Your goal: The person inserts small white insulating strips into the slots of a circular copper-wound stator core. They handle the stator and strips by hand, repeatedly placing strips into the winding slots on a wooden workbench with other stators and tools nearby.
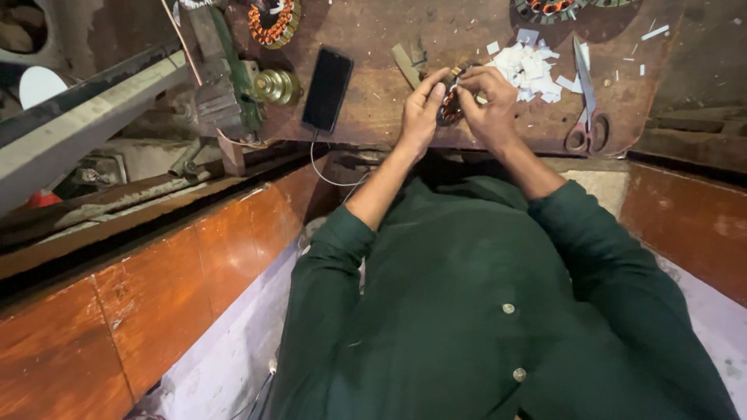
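Observation:
My left hand (421,111) and my right hand (486,101) meet over a small round motor stator with copper windings (449,111) at the near edge of a worn wooden workbench (373,109). Both hands grip the stator, fingertips pressed on its top. Most of the stator is hidden by my fingers. Green sleeves cover both forearms.
A black phone (327,88) with a white cable lies left of my hands. A pile of white paper scraps (531,70) and scissors (586,101) lie to the right. Other wound stators (274,22) sit at the bench's back. A metal vise-like tool (226,85) stands at left.

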